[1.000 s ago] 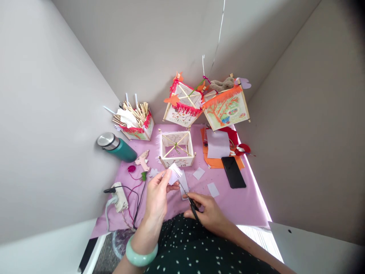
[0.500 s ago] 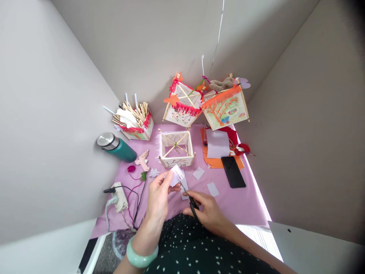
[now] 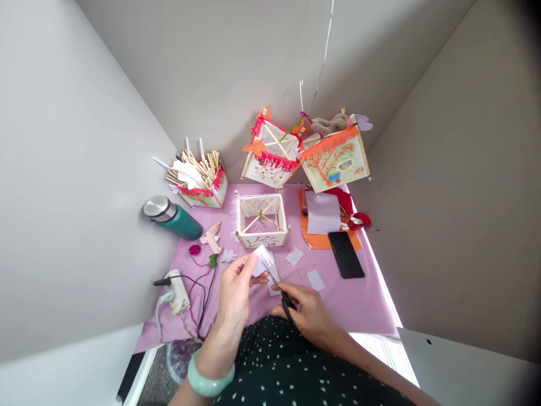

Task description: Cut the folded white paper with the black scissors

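My left hand [image 3: 237, 282] pinches a small piece of pale lilac paper [image 3: 261, 260], whose upper right edge is slit into narrow strips. In my right hand [image 3: 305, 309] is a pair of black-handled scissors [image 3: 288, 304]; their blades point up and left and meet the fringed edge. Under the blades lies a lilac paper strip [image 3: 274, 285] on the cloth. Just beyond my hands stands a square lantern frame [image 3: 262, 241] with crossed sticks on top and a lilac fringe at its left. Two small lilac paper pieces, a square [image 3: 295, 256] and a rectangle [image 3: 315, 280], lie to the right.
On the pink cloth [image 3: 338, 307], a teal bottle [image 3: 181, 223], a glue gun [image 3: 211, 238] and a power strip [image 3: 179, 293] with cables are at left. A phone [image 3: 345, 255] and coloured paper [image 3: 323, 214] lie right. Decorated lanterns [image 3: 336, 160] hang behind; a stick-filled box [image 3: 203, 194] stands back left.
Almost nothing differs. The scissors and my right hand have shifted very slightly, while my left hand keeps the paper in the same place.
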Demonstrator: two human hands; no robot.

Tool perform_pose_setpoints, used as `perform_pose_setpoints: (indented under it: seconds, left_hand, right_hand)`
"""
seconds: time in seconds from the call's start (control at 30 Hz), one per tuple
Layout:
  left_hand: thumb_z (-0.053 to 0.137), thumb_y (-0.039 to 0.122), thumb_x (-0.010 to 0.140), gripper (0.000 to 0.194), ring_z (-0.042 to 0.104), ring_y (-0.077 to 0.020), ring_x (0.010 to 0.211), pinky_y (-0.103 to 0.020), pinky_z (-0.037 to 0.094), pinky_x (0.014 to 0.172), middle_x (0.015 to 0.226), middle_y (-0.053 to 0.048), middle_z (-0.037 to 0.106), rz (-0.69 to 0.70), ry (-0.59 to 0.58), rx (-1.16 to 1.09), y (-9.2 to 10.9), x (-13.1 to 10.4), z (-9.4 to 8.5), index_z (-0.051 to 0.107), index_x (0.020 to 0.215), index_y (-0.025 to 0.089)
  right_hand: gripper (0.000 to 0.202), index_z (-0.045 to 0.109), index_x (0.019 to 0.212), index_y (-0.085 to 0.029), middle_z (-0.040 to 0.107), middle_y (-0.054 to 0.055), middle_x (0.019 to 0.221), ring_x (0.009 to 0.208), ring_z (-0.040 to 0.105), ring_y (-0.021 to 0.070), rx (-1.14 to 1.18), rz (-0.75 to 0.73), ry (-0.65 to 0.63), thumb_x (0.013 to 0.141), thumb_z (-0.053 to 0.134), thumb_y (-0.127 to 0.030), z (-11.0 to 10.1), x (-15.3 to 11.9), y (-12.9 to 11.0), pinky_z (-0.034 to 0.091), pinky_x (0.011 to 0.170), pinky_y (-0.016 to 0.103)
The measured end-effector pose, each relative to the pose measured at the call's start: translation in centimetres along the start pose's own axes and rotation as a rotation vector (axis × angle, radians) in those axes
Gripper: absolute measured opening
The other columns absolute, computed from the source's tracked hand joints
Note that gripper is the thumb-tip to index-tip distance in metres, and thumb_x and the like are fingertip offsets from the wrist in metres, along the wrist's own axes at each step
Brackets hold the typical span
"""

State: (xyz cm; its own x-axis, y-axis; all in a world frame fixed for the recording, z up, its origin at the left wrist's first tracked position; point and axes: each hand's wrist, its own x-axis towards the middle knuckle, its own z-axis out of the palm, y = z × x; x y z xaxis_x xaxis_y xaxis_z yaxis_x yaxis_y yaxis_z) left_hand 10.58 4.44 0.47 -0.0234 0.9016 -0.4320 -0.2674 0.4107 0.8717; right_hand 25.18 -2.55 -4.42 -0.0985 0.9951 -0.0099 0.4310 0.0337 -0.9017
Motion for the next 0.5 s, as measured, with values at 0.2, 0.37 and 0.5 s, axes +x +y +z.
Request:
perform_pose_setpoints:
  seconds: [0.2,0.37,0.5]
  left_hand:
    - [0.078,0.044,0.068,0.036,0.062,-0.0131,0.060,-0.026,0.054,0.058,0.077,-0.005,0.070,-0.001,-0.020,0.009,-0.05,0.00,-0.03,0.074,0.085,0.012]
    - [0.077,0.044,0.071,0.035,0.062,-0.0137,0.060,-0.027,0.054,0.058,0.074,-0.005,0.069,0.001,-0.035,0.024,-0.17,-0.02,-0.04,0.074,0.084,0.012]
    - [0.078,0.045,0.069,0.036,0.062,-0.0138,0.060,-0.027,0.054,0.058,0.075,-0.006,0.070,-0.008,-0.029,0.025,-0.14,0.00,0.00,0.074,0.083,0.012]
  right_hand:
    - [0.029,0.071,0.101,-0.018,0.066,0.002,0.072,0.062,0.056,0.0141,-0.023,-0.004,0.015,0.085,0.062,-0.040,0.22,-0.01,0.16,0.044,0.060,0.024]
    - [0.028,0.070,0.103,-0.019,0.069,0.002,0.077,0.065,0.059,0.0148,-0.016,-0.005,0.017,0.084,0.063,-0.038,0.13,0.12,-0.13,0.045,0.063,0.025]
    - [0.028,0.071,0.103,-0.019,0.071,0.003,0.078,0.066,0.061,0.0153,-0.023,-0.008,0.019,0.086,0.062,-0.040,-0.04,0.15,-0.17,0.046,0.064,0.025]
